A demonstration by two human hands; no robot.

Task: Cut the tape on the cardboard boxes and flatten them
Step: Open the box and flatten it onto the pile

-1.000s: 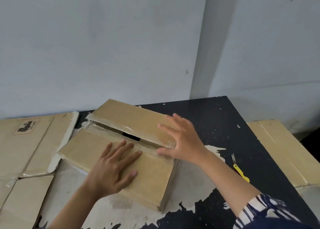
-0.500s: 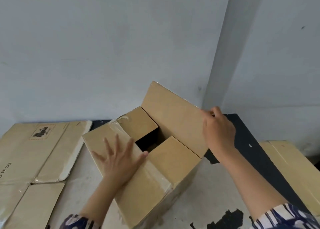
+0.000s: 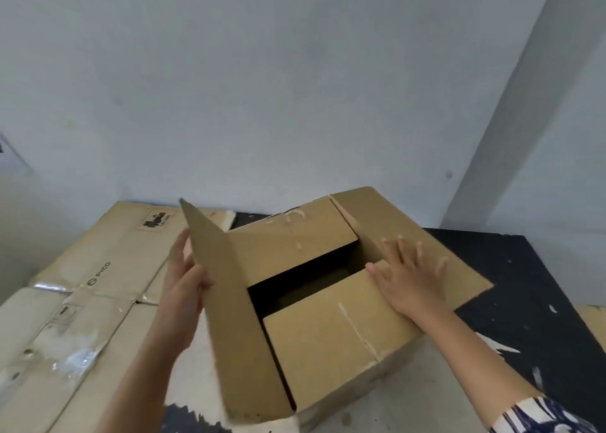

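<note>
A brown cardboard box [image 3: 321, 337] stands in the middle of the table with its top open and a dark gap showing inside. Its left long flap [image 3: 229, 301] is raised upright; my left hand [image 3: 185, 288] holds that flap from outside, thumb on its inner face. The right long flap [image 3: 410, 236] lies folded outward over the table. My right hand [image 3: 406, 278] rests flat with spread fingers where that flap meets the near short flap. The two short flaps still lie inward.
Flattened cardboard boxes [image 3: 85, 301] with shiny tape lie stacked at the left. The black, paint-worn table [image 3: 531, 301] continues to the right. A pale wall stands close behind. Another cardboard piece [image 3: 593, 321] shows at the far right edge.
The box was closed under both palms a second ago. Its right flap has been swung out and laid down, and my left hand has lifted the left flap upright.
</note>
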